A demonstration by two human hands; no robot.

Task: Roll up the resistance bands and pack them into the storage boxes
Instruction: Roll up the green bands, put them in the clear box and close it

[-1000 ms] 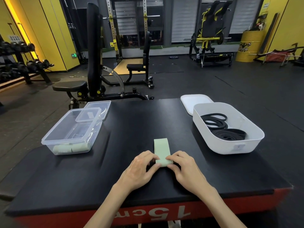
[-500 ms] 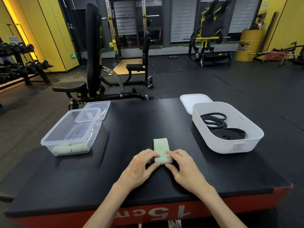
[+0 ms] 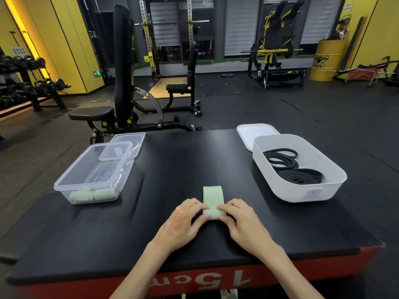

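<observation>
A broad black padded platform (image 3: pixel 185 169) with a red front edge filled the foreground. On its right stood a white oval plastic tub (image 3: pixel 302 190) holding two coiled black rubber bands (image 3: pixel 299 176), with its flat white lid (image 3: pixel 252 132) lying just behind it. On the left sat a clear rectangular plastic box (image 3: pixel 64 186) with pale green rolled bands (image 3: pixel 92 194) resting against its near wall, a clear lid (image 3: pixel 116 151) leaning across its far rim, and a second clear container partly hidden behind it.

Between the boxes, near the front edge, lay a pale green flat fabric resistance band (image 3: pixel 212 196), its near end already curled into a small roll and a short flat stretch remaining beyond it. The left hand (image 3: pixel 183 221) and right hand (image 3: pixel 244 221) flanked that roll, fingers bent and pinching it from both sides, thumbs tucked against its near face.

Judging by the layout, the black bands and several green ones were packed. This green band appeared mostly rolled; finishing the roll, placing it in the clear box, and probably closing the lids seemed left.
</observation>
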